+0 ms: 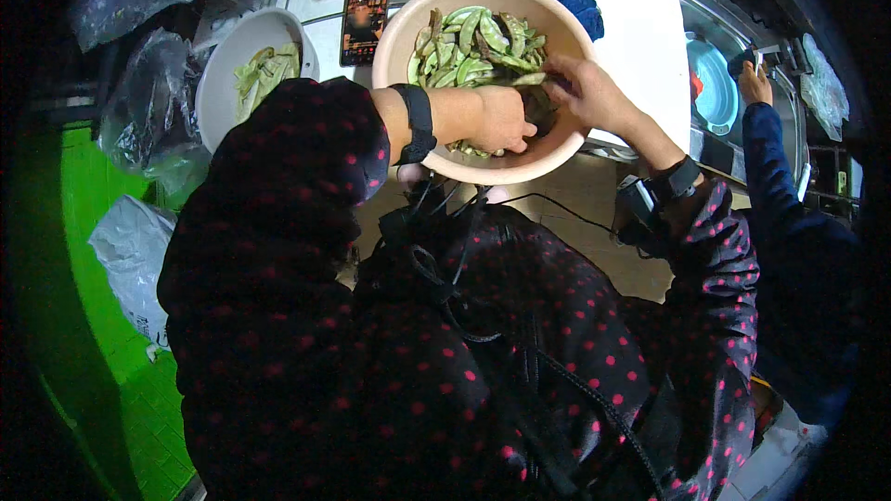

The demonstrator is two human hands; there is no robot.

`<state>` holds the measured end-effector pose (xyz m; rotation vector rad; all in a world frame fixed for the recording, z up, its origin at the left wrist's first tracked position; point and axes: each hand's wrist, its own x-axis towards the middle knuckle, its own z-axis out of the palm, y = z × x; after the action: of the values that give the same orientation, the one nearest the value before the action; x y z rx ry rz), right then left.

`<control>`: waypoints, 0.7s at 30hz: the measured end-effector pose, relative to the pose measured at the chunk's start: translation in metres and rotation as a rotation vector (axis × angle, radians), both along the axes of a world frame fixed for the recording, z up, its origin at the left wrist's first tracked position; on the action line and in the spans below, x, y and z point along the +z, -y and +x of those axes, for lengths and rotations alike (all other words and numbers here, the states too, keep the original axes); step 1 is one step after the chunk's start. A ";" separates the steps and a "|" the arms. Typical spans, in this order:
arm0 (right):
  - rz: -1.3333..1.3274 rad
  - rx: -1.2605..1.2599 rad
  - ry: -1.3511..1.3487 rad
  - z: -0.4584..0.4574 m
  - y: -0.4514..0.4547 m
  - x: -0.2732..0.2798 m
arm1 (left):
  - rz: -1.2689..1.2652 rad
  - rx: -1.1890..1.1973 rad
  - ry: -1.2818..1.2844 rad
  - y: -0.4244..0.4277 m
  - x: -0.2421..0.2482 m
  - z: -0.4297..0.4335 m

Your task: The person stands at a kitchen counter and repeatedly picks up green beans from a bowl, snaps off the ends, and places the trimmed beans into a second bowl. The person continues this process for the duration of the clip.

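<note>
A large beige plastic basin stands before me, with a heap of flat green bean pods in its far part. My left hand is inside the basin near its front, fingers curled downward; whether they hold anything is hidden. Smaller pale pieces lie beneath that hand. At the basin's right side my right hand has its thumb and fingertips at the end of one bean pod, which points left above my left hand. Both wrists wear black straps.
A white colander-like bowl with pale leafy scraps stands at left. A phone with a lit screen lies between the bowls. A dark blue cloth is behind the basin. At right, another person's hand is above a sink with a blue basin.
</note>
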<state>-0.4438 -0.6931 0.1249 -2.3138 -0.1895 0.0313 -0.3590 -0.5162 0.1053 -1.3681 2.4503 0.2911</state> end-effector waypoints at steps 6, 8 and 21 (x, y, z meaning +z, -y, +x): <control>-0.083 -0.029 0.000 -0.010 -0.003 0.007 | -0.017 0.160 0.166 0.005 -0.003 0.019; -0.145 0.046 -0.011 -0.010 -0.001 0.006 | -0.037 0.261 0.160 0.001 0.002 0.032; -0.126 0.364 -0.322 0.006 -0.029 0.013 | 0.060 0.406 0.314 -0.015 0.029 0.060</control>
<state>-0.4374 -0.6646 0.1379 -2.3302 -0.4494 0.6097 -0.2988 -0.5017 0.1347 -1.7318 1.8892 0.2182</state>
